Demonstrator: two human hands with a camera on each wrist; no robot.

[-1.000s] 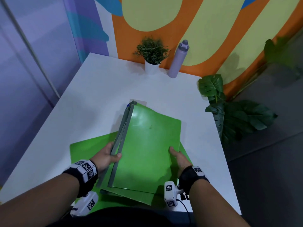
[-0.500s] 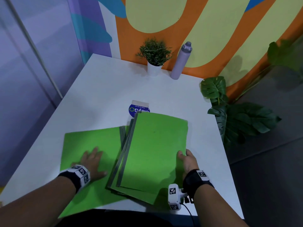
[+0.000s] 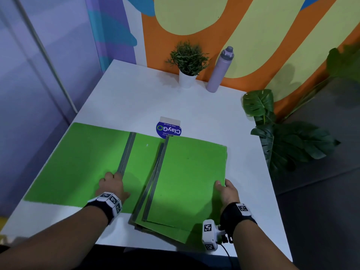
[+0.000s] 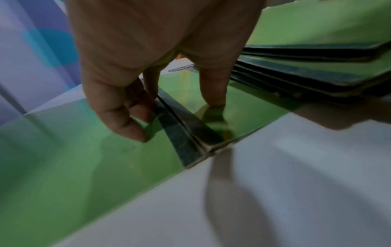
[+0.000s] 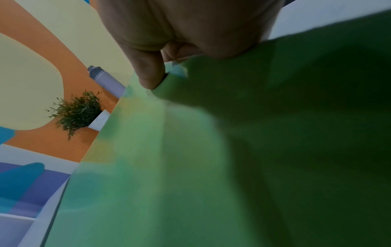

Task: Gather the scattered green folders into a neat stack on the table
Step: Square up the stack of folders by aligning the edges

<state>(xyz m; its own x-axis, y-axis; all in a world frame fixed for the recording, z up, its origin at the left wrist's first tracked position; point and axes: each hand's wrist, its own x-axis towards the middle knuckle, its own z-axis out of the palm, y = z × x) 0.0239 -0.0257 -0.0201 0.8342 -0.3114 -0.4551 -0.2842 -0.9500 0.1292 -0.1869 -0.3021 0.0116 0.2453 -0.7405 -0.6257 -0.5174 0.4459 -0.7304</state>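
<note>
An open green folder (image 3: 78,162) lies flat on the left half of the white table (image 3: 136,98), its grey spine (image 3: 126,152) running away from me. My left hand (image 3: 112,182) is at the spine's near end. In the left wrist view its curled fingers (image 4: 143,115) and thumb pinch the raised spine (image 4: 184,133). A loose stack of closed green folders (image 3: 187,176) lies to the right, overlapping the open folder's right leaf. My right hand (image 3: 224,189) grips the stack's right edge, thumb (image 5: 150,75) on top, fingers hidden underneath.
A blue round ClayGo sign (image 3: 168,128) lies just behind the folders. A small potted plant (image 3: 188,63) and a purple bottle (image 3: 221,71) stand at the far edge by the wall. A large leafy plant (image 3: 282,137) stands on the floor beside the table's right edge.
My left hand let go of the stack, slid the bottom folder out to the left, and now holds its spine. The stack shifted slightly right, uncovering the blue sign.
</note>
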